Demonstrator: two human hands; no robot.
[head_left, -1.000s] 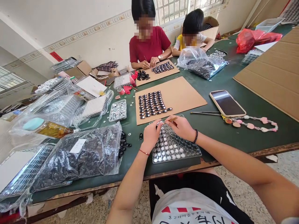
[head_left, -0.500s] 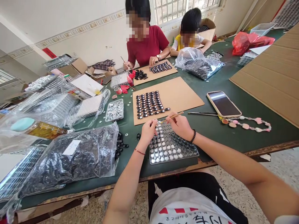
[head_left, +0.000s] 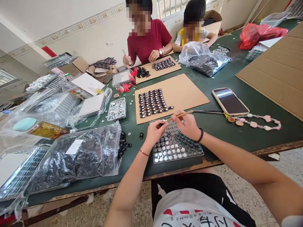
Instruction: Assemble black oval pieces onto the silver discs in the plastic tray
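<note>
My left hand [head_left: 155, 130] pinches a small black oval piece [head_left: 161, 125] between thumb and fingertips, above the far left part of a clear tray. In my right hand [head_left: 188, 126] is a thin wooden-handled brush [head_left: 181, 115], its tip touching or very near the black piece. Below both hands lies the clear tray [head_left: 194, 151] of small round cups, several filled with white, the right-hand ones clear. Beyond it, rows of black pieces with pale ovals [head_left: 152, 101] lie on a cardboard sheet [head_left: 187, 91]. One loose black piece [head_left: 141, 135] lies left of the tray.
To the left are a bag of black pieces [head_left: 94, 151], a tub of small silvery parts [head_left: 116, 108] and a drink bottle [head_left: 47, 129]. Tweezers [head_left: 208, 112] and a phone [head_left: 229, 101] lie right. Two people [head_left: 149, 41] sit across the table.
The black piece in my left hand now shows, with the brush tip brought to it. My right hand stays close by. The view has shifted slightly.
</note>
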